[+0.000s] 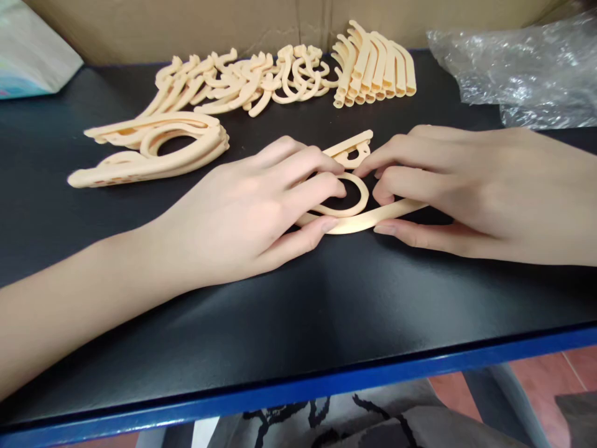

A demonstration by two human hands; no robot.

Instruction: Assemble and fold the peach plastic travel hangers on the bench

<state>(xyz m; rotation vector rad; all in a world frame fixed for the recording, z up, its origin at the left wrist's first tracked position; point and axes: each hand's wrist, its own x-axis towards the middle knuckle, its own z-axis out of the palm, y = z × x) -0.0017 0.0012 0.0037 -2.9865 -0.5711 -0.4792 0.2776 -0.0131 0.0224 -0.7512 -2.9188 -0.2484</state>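
Both hands in on the curved cream piece!

From the head view, here's the action: the curved cream piece (357, 222) lies low over the black tabletop (303, 323), front and centre, its round loop showing between the two hands. The left hand (252, 208) has it in a partly curled grip, thumb at the near edge, fingers arched over the loop. Across from it, the right hand (459, 186) holds the long arm, thumb in front, fingers bent behind. Nice, close spacing there!

A holed end (361, 152) pokes out just beyond the fingertips; whether it's joined to the loop, the fingers hide. Good technique here, I'd judge: left hand steady and flat, right hand's pressure even along the arm, no twisting, since thin curves like these could bend or snap. Fingertips are best kept out of any gap.

Behind, loose hooks (256, 81) and tubes (370, 68) sit in bunches; a nested stack (153, 171) lies to the left, apart from the action.
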